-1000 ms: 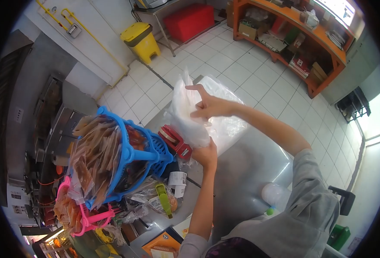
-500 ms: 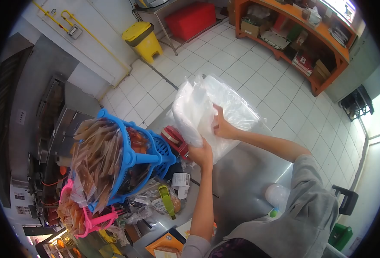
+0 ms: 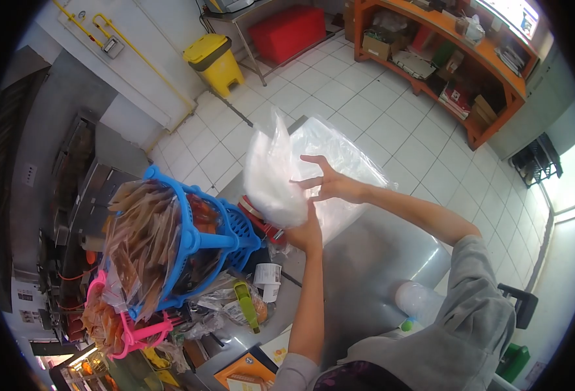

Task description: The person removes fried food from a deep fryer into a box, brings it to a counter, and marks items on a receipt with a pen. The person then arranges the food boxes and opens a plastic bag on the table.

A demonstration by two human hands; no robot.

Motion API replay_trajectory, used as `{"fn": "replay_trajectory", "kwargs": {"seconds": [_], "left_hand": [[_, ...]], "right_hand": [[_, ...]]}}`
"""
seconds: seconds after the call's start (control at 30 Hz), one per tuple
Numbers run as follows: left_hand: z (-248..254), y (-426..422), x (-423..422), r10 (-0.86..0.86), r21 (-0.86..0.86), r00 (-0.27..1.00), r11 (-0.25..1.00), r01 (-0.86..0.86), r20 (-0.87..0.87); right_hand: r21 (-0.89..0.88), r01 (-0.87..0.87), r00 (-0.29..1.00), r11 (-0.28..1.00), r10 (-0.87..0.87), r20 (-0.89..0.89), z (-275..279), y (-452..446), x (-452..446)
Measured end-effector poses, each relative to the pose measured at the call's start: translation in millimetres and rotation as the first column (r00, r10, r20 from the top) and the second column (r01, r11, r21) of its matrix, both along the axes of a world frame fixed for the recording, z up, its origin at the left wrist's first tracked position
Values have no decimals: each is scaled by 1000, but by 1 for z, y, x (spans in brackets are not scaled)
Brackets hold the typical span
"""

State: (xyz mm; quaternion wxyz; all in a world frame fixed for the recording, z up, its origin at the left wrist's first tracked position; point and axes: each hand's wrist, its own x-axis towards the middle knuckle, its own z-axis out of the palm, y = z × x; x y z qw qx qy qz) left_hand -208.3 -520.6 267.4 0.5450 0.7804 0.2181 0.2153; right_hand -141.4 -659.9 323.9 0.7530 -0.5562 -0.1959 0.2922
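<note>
A bundle of clear-white plastic bags is held up over the metal table, with my left hand closed around its lower end. My right hand is just to the right of the bundle, fingers spread and bent; whether its fingertips touch the plastic I cannot tell. Under and behind it, a flat stack of clear plastic bags lies on the table's far end. A red tape dispenser-like object sits beside my left hand, partly hidden by the bundle.
On the left stands a blue plastic basket rack full of packets, with a pink basket below it. A paper label roll and a green-handled tool lie nearby. A clear plastic container rests on the metal table near my body.
My right hand has let go of the bundle and spread its fingers. The bundle in my left hand has shifted slightly left and its top has folded in.
</note>
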Motion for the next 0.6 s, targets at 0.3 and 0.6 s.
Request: {"fn": "replay_trajectory", "kwargs": {"seconds": [0.3, 0.6], "left_hand": [[15, 13, -1, 31, -81, 999, 996, -28, 43], [35, 33, 6, 33, -29, 999, 999, -32, 41]], "right_hand": [[-367, 251, 959, 896, -179, 220, -92, 22, 23], [-552, 455, 859, 699, -182, 478, -86, 38, 24]]}}
